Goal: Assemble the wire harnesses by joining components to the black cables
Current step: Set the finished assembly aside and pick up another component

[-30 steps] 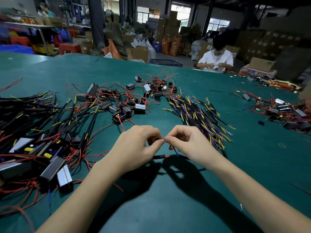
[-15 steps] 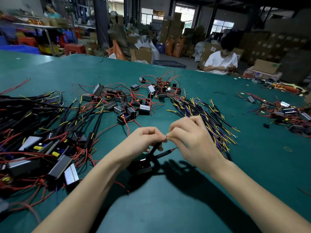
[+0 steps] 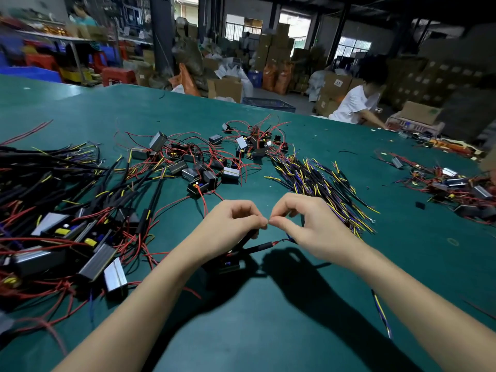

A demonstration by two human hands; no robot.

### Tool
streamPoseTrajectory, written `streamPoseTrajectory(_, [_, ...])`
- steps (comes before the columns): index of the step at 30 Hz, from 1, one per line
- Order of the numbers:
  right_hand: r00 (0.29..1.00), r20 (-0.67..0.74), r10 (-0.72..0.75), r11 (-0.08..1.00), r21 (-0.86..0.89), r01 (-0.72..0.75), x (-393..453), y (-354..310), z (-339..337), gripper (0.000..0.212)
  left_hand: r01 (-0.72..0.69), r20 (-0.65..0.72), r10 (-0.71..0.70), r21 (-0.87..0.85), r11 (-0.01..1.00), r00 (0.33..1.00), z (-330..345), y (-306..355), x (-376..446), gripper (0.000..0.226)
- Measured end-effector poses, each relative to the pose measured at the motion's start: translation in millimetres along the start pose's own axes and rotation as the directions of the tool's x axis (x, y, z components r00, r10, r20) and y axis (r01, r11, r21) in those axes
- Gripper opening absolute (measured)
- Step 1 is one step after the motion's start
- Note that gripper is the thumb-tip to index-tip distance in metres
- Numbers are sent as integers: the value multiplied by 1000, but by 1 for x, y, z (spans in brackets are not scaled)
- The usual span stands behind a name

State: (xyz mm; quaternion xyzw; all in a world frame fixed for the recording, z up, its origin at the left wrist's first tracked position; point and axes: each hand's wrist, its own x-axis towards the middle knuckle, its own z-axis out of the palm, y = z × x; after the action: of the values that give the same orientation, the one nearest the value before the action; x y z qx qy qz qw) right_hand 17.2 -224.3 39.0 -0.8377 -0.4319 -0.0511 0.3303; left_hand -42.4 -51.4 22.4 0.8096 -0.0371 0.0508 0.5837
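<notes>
While the green table [image 3: 295,331] stretches wide under the camera, we start at the far left, where a big heap [image 3: 61,200] of black cables, red wires and silver modules sprawls toward the table's near edge. Just right of it, further back, sits a smaller cluster [image 3: 212,162] of black and silver boxes tangled in red leads. Now to the middle, and here's the action: the left hand [image 3: 228,226] hovers above the table, fingers curled, thumb and forefinger pinching a fine wire end right at the tips. Below it, a black cable [image 3: 257,247] runs across the table from a dark component [image 3: 228,264] lying beneath the wrist, its red-tipped end pointing right. The right hand [image 3: 308,224] meets the left fingertip to fingertip, also curled, also pinching a thin wire end; the two pinches touch, though the wire itself is too small to make out clearly. Behind the right hand, a bundle [image 3: 322,189] of black cables with yellow and purple ends fans out. One loose strand [image 3: 381,315] lies beside the right forearm. Far right, another pile [image 3: 451,186] of red-wired parts rests well apart, and a seated worker [image 3: 357,103] in white sits beyond the table.
</notes>
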Motion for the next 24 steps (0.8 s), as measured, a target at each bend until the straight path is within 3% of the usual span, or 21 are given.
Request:
streamPoseTrajectory(2, [993,4,-120,978,-171,118,-1,-2,1,8,49,27,-48,-50,998,998,-2,0,1,18])
streamPoseTrajectory(5, [943,-6,-333,817,-501,285,1,-7,3,10,141,70,-133,-128,982,989,-4,0,2,26])
streamPoseTrajectory(7, [924,-20,-382,766,-565,305,2,-9,4,10,176,102,-159,-187,967,982,-6,1,2,25])
streamPoseTrajectory(9, [960,-44,-278,883,-406,237,2,-10,3,8,166,117,-148,-168,972,982,-8,1,1,21])
streamPoseTrajectory(11, [997,-7,-77,994,-77,76,-1,-9,0,11,130,113,-119,-102,986,986,-8,0,0,17])
streamPoseTrajectory(13, [993,47,107,989,98,-112,-2,-4,-4,22,111,112,-103,-67,992,988,-9,-1,0,15])
streamPoseTrajectory(16, [969,97,227,972,30,-231,-7,10,-9,21,113,129,-106,-50,992,986,-13,-2,-1,14])
streamPoseTrajectory(18, [946,139,293,946,101,-308,-11,17,-10,6,116,152,-113,-16,993,982,-18,-3,-1,12])
streamPoseTrajectory(19, [939,143,312,933,141,-332,-12,18,-11,9,120,169,-120,8,993,978,-21,-4,-2,8])
streamPoseTrajectory(24, [931,215,296,915,217,-341,-17,14,-12,12,140,284,-168,116,983,944,-30,-4,-5,7])
